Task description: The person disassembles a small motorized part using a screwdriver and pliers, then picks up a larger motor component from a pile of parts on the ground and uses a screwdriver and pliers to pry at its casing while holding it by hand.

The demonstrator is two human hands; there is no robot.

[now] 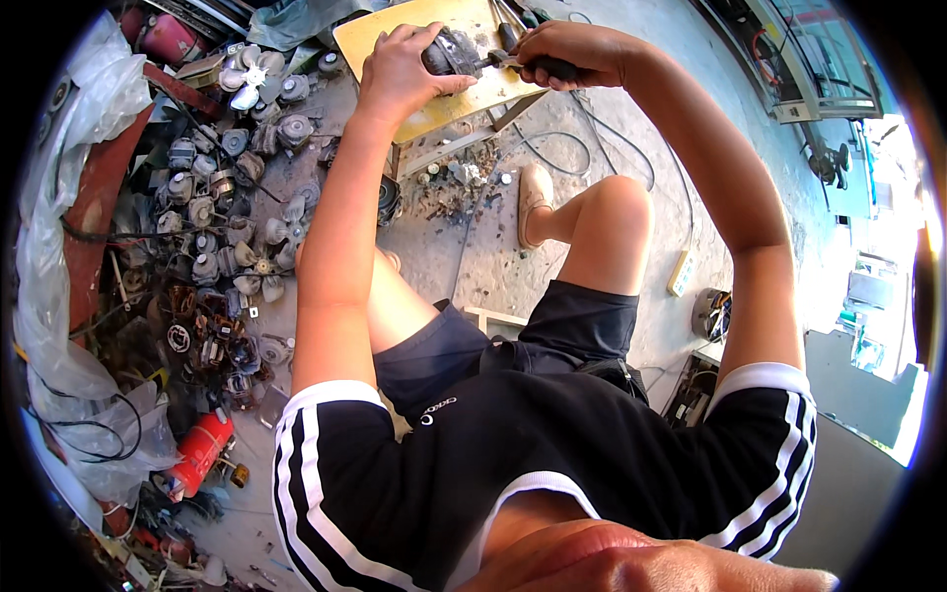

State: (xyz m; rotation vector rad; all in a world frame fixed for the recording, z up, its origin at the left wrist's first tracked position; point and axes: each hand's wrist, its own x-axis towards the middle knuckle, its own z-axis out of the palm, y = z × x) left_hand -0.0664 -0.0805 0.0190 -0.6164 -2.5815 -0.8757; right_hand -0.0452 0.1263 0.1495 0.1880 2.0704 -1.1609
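My left hand [402,65] is wrapped round a small, dark grey electric motor [450,53], holding it above a yellow-topped low table [462,103]. My right hand [584,51] grips what look like pliers with black handles [554,69]. Their metal end meets the motor's right side, where a short shaft seems to stick out. At this size I cannot tell exactly what the jaws pinch. Just beyond, a dark-handled tool [507,37] lies on the tabletop, partly hidden by my right hand.
To the left lies a big heap of used motors [202,212], with a white fan blade [251,81] and a red can [201,452]. Small scraps [464,178] litter the floor under the table. Cables [592,148] and a power strip [680,273] are on the right.
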